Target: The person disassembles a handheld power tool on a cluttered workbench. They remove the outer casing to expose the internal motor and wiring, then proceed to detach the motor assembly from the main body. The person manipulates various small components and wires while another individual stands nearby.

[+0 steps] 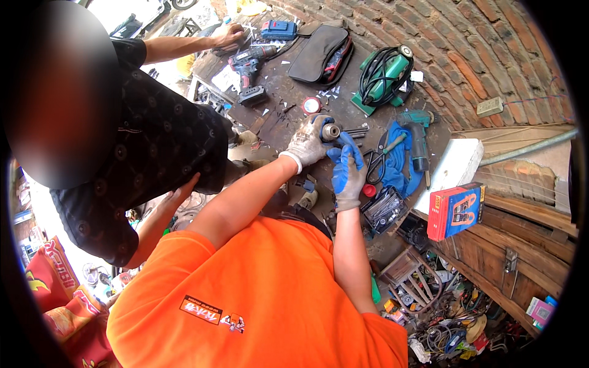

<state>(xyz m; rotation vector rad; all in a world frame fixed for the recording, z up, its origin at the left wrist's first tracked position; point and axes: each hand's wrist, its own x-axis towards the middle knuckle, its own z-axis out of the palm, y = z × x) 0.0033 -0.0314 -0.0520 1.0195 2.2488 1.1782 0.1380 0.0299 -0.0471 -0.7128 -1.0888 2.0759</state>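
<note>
My left hand (308, 138), in a grey-and-blue work glove, is closed round a short metal cylindrical part (331, 132) with a hole in its end, over the dark workbench (270, 132). My right hand (346, 168), gloved alike, is at the part's right with bent fingers; what it grips is unclear. Several long dark rods (357, 130) lie just beyond. To the right are black-handled shears (375, 168), a blue cloth (397, 162) and a teal power tool (417, 141). A red-rimmed round tin (311, 105) is behind my left hand.
A co-worker (159, 129) in a dark shirt stands at left, one hand (227, 37) at the bench's far end. A drill (248, 67), black bag (316, 55) and green corded tool (385, 80) line the back. A brick wall (460, 61), boxed tool (457, 208) and clutter border the right.
</note>
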